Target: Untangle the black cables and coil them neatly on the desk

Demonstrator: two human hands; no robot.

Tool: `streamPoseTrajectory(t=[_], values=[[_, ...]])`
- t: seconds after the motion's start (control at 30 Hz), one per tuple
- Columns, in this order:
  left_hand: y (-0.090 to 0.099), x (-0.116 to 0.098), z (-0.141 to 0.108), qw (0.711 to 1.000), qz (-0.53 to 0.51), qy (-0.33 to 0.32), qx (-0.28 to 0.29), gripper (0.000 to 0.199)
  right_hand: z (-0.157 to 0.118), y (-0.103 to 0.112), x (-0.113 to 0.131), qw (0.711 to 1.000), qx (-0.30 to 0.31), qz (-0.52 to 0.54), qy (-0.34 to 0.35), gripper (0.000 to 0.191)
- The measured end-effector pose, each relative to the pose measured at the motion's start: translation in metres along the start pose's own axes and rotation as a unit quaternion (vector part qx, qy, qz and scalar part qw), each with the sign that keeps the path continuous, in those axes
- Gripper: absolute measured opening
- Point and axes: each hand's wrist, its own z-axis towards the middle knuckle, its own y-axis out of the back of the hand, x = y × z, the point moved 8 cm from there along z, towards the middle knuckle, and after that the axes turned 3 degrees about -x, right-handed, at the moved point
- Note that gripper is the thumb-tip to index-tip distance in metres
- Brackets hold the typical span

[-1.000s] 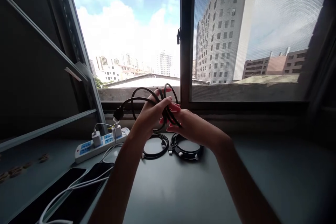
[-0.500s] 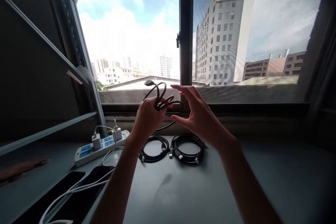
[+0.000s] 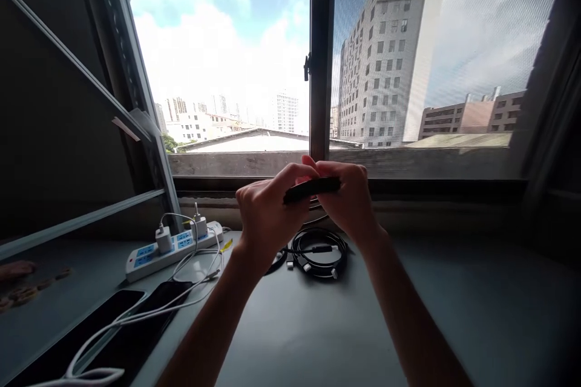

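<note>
Up in front of the window, my left hand (image 3: 272, 202) and my right hand (image 3: 351, 193) are close together, both closed on a black cable (image 3: 312, 189). The part between them appears as a thick dark band, and a thinner length of it shows below my fingers. Its connector is hidden. Beneath my hands, a coiled black cable (image 3: 318, 275) with pale-tipped plugs lies on the desk. Beside it, another black coil (image 3: 278, 264) is mostly hidden behind my left hand and forearm.
A white power strip (image 3: 149, 267) with two chargers stands on the left of the desk (image 3: 313, 332). White cables (image 3: 149, 316) run across two dark flat devices (image 3: 136, 338) there. At the far left is another person's hand (image 3: 17, 269). A metal frame (image 3: 152, 103) rises by the window.
My right hand has come in from the right and closed on the cable. The loose loops that stood up from my left hand are now a band between both hands.
</note>
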Motion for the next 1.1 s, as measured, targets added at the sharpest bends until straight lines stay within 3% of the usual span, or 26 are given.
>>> streamPoseTrajectory(t=[0.07, 0.17, 0.27, 0.33, 0.47, 0.57, 0.63, 0.7, 0.8, 1.1], values=[[0.003, 0.006, 0.002, 0.999, -0.008, 0.028, -0.016, 0.009, 0.001, 0.002, -0.003, 0.999, -0.016, 0.039, -0.019, 0.045], [-0.001, 0.031, 0.003, 0.987, -0.084, 0.136, -0.015, 0.016, 0.003, 0.009, -0.018, 0.988, -0.064, 0.116, -0.075, 0.047], [-0.013, 0.056, 0.0, 0.95, -0.204, 0.237, -0.009, 0.022, 0.002, 0.017, -0.034, 0.957, -0.143, 0.214, -0.136, 0.04], [-0.021, 0.065, -0.002, 0.927, -0.258, 0.274, 0.008, 0.007, 0.001, 0.016, -0.04, 0.937, -0.157, 0.267, -0.16, 0.032], [-0.035, 0.073, -0.011, 0.864, -0.346, 0.361, 0.05, 0.046, 0.001, 0.002, -0.043, 0.942, -0.1, 0.266, -0.177, 0.028], [-0.033, 0.083, -0.019, 0.825, -0.36, 0.435, 0.013, 0.051, 0.0, -0.005, -0.045, 0.966, -0.042, 0.184, -0.179, 0.023], [-0.022, 0.09, -0.02, 0.84, -0.318, 0.437, -0.045, 0.047, -0.001, -0.002, -0.041, 0.985, -0.031, 0.072, -0.153, 0.018], [-0.007, 0.091, -0.015, 0.881, -0.247, 0.393, -0.093, 0.042, -0.001, 0.003, -0.033, 0.991, -0.034, -0.051, -0.115, 0.013], [0.005, 0.083, -0.008, 0.925, -0.175, 0.32, -0.104, 0.035, -0.002, 0.003, -0.024, 0.987, -0.018, -0.134, -0.081, 0.008], [-0.001, 0.082, -0.012, 0.916, -0.187, 0.343, -0.088, 0.04, -0.001, 0.008, -0.018, 0.992, -0.037, -0.103, -0.055, 0.025]])
